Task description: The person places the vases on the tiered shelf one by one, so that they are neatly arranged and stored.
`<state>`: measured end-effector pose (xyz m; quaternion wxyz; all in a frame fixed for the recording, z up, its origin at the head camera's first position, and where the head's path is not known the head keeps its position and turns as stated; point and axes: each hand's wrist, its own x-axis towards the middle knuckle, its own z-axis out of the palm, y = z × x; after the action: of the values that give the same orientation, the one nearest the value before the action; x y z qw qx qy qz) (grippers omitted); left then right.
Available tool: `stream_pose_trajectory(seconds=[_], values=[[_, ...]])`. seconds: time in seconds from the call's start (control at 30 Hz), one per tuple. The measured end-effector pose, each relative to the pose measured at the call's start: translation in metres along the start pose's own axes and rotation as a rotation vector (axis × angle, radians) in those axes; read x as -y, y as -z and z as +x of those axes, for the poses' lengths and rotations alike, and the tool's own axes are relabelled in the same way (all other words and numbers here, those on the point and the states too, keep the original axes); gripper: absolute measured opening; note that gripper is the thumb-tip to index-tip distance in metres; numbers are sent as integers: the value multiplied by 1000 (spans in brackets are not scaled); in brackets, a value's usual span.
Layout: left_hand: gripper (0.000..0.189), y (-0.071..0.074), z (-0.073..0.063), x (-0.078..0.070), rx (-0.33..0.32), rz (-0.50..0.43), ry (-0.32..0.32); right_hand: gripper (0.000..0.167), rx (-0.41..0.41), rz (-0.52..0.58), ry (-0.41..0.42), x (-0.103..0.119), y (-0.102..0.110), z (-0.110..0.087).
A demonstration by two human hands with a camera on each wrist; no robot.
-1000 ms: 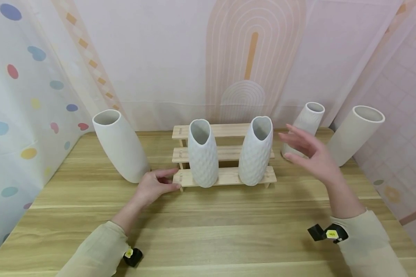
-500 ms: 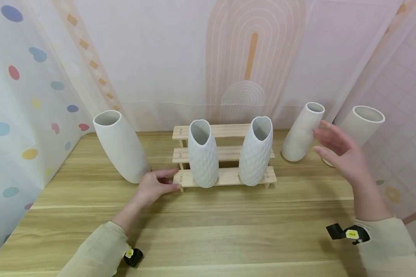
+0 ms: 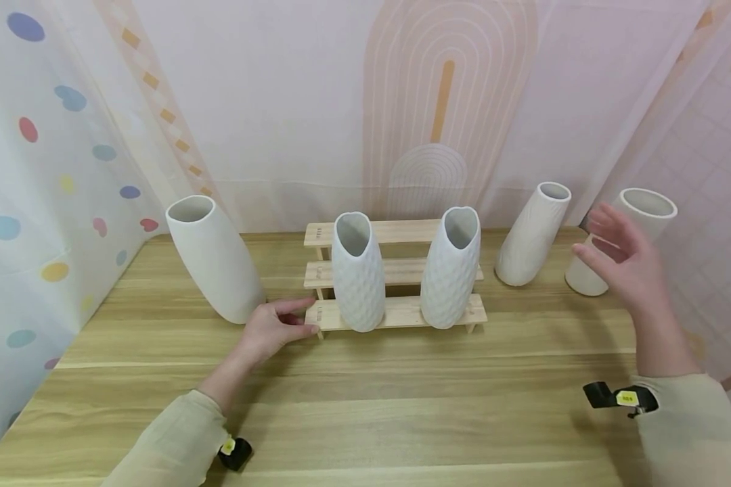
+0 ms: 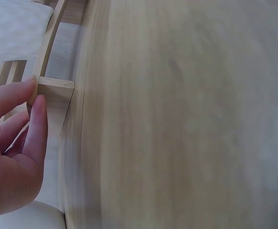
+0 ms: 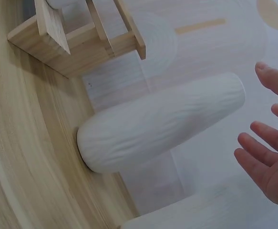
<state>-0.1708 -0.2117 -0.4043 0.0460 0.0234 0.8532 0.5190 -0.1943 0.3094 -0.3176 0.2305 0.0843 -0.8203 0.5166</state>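
Note:
My left hand [image 3: 271,331] pinches the left end of the lowest step of a three-step wooden display rack [image 3: 402,312]; the left wrist view shows thumb and fingertips at the board's end [image 4: 55,88]. Two dimpled white vases with notched mouths, one on the left [image 3: 361,291] and one on the right [image 3: 447,291], stand upright on that step. With its fingers spread and loosely bent, my right hand [image 3: 630,270] hovers in front of a wide cylindrical white vase [image 3: 587,279], holding nothing and hiding part of it. Left of this hand stands a slim, wavy-textured white vase [image 5: 162,124].
A smooth white vase [image 3: 219,264] stands on the wooden table [image 3: 402,406], just behind my left hand. Patterned curtains [image 3: 280,101] hang close behind the rack and on both sides.
My right hand has moved to the right, from in front of the slim vase to the wide cylindrical one. My left hand stays at the rack's end, and the vases have not moved.

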Motion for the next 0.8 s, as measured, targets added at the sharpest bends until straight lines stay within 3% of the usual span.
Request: stream_pose_trajectory(seconds=[0.17, 0.37, 0.6, 0.8], values=[[55, 1, 0, 0, -3, 0, 3, 74, 32, -51, -48, 0, 0, 10], [56, 1, 0, -1, 2, 1, 4, 81, 138, -95, -68, 0, -3, 25], [56, 0, 0, -1, 5, 3, 8, 90, 251, -84, -89, -1, -11, 43], [55, 0, 0, 0, 5, 15, 4, 90, 298, -99, -145, 1, -17, 57]])
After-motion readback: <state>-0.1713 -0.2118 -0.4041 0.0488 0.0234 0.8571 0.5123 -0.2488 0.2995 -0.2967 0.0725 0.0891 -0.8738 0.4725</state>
